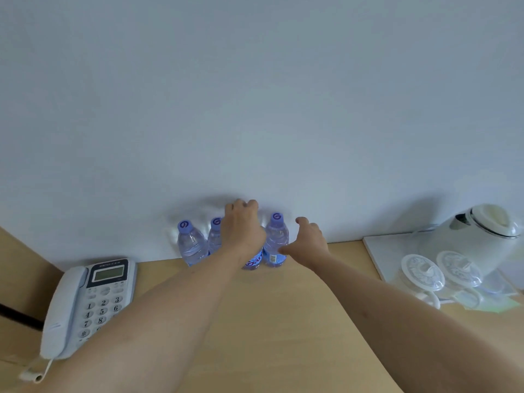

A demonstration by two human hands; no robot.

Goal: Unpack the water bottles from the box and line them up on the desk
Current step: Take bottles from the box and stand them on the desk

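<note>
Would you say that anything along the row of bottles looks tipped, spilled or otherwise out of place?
Nothing stands out. The bottles stand upright and capped against the wall; the left hand grips one's top, the right hand touches the end bottle. No spill shows on the desk.

A bottle (253,262) is being gripped from above by the left hand (242,225) on the desk (269,321); a neighbouring bottle (275,242) is being touched by the right hand (307,239).

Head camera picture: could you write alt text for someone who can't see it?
A person's left hand grips the top of a water bottle in a row of four against the wall, while the right hand touches the rightmost bottle. A phone and kettle flank them on the desk.
</note>
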